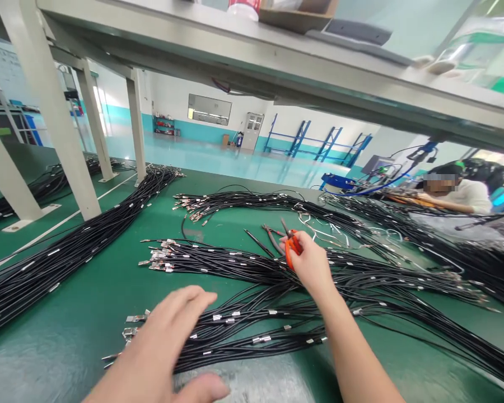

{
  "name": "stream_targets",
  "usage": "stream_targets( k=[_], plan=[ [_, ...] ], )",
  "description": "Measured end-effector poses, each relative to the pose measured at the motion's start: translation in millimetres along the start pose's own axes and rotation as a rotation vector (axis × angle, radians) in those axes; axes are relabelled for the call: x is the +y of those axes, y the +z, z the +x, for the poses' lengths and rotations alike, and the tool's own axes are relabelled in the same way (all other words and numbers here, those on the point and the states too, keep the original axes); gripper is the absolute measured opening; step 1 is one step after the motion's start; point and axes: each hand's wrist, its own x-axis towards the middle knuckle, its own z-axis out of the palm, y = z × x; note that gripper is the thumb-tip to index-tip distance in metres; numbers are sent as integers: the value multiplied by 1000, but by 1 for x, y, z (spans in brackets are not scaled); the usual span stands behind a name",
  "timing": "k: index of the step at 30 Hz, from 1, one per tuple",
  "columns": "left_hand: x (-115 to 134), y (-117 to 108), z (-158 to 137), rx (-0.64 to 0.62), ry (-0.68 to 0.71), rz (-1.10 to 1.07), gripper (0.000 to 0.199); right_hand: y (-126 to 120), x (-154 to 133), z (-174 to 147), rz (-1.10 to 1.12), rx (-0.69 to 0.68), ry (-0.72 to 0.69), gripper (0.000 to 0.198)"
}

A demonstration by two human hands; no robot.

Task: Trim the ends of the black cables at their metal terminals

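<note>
My right hand (309,258) is closed on the orange handles of a pair of scissors (293,246), above the middle wire bundle. Close beside the scissors lie a dark plier-like tool (273,239) and a thin black pen-like stick (258,243). Spread fingers and a raised thumb show on my left hand (172,330), which holds nothing. It hovers over the left end of the nearest bundle of black wires (252,324), partly hiding it. The middle bundle of black wires (227,263) has metal terminals at its left end. White labels dot both bundles.
More black wire bundles lie at the left (75,246) and farther back (252,200) on the green table (159,224). Pale shelf legs (69,112) stand on the left; a shelf beam (252,61) crosses overhead. White wires (319,226) lie behind my right hand. Another person (466,193) sits far right.
</note>
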Motion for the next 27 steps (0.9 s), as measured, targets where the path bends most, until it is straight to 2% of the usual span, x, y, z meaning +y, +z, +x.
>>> stream_targets(
  k=[2, 4, 8, 11, 14, 18, 23, 27],
  plan=[
    [5, 21, 12, -108, 102, 27, 71, -16, 10, 6, 20, -35, 54, 15],
    [8, 41, 17, -184, 182, 102, 81, -29, 17, 8, 64, -111, 93, 21],
    [11, 64, 15, -103, 231, 254, 60, -34, 19, 6, 28, -287, 105, 23],
    [14, 66, 13, -104, 238, 289, 46, -22, 9, 0, -87, -390, 38, 24],
    [18, 68, 10, -110, 256, 306, 41, -8, -2, -6, -137, -458, -56, 21],
    [23, 72, 7, -56, 262, 315, 42, 7, -5, -10, -171, -450, -118, 9],
    [25, 71, 6, -6, 267, 292, 48, 20, 3, -6, -200, -369, -143, 14],
    [23, 72, 3, -30, 262, 287, 55, 25, 5, -4, -199, -356, -152, 14]
  ],
)
